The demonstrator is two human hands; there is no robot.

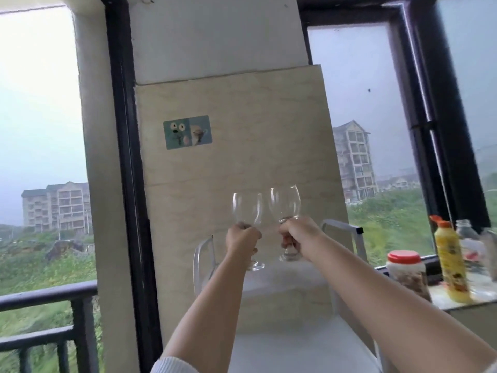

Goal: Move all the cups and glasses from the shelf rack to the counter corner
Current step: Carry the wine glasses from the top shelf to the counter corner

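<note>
The head view looks forward at a marble-faced pillar (236, 162) between two windows, with both bare arms stretched out ahead. The left hand (242, 239) is closed around the stem of a clear wine glass (247, 210), whose foot shows just below the fist. The right hand (297, 234) grips the stem of a second wine glass (285, 203) in the same way. Both glasses are upright, the right one tilted slightly, and their bowls stand just beside each other, close enough that contact cannot be ruled out.

Below the hands lies a pale shelf surface framed by the rack (341, 227), with rounded rails at left and right. To the right, the desk (478, 298) under the window carries a red-lidded jar (407, 273), a yellow bottle (450, 262) and a clear bottle (468, 238).

The glasses appear to be clear of the shelf, held in the air. To carry them well, the person should part the bowls so that they do not knock, keep the stems vertical, and lift past the rack rails before swinging towards the desk corner, setting each foot down flat and apart from the bottles.
</note>
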